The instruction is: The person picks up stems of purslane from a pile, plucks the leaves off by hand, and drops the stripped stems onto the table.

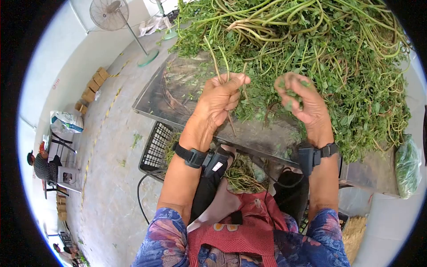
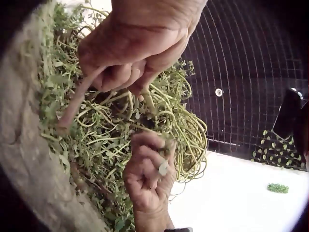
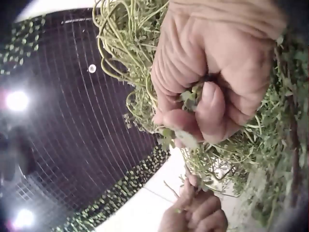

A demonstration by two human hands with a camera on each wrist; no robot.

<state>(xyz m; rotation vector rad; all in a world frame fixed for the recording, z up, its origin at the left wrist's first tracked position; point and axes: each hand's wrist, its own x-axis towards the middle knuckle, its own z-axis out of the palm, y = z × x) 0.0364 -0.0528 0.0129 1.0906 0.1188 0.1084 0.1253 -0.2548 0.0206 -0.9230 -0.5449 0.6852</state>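
My left hand [image 1: 219,99] grips a few thin plant stems [image 1: 212,55] over the front of the dark table. Their bare ends stick out above and below the fist; in the left wrist view one thick reddish stem [image 2: 77,99] slants down from it. To the right, my right hand [image 1: 303,99] curls its fingers around small green leaves [image 3: 189,99], with leaf tips showing between thumb and fingers. The two hands are apart, both in front of a big heap of leafy green stems [image 1: 311,49].
The table [image 1: 178,104] has a worn dark top with leaf bits on it. Below its edge stands a black plastic crate [image 1: 156,144], beside loose stems [image 1: 247,178]. A plastic bag of greens [image 1: 407,167] lies at the right. A standing fan [image 1: 109,13] and a seated person [image 1: 44,164] are farther left.
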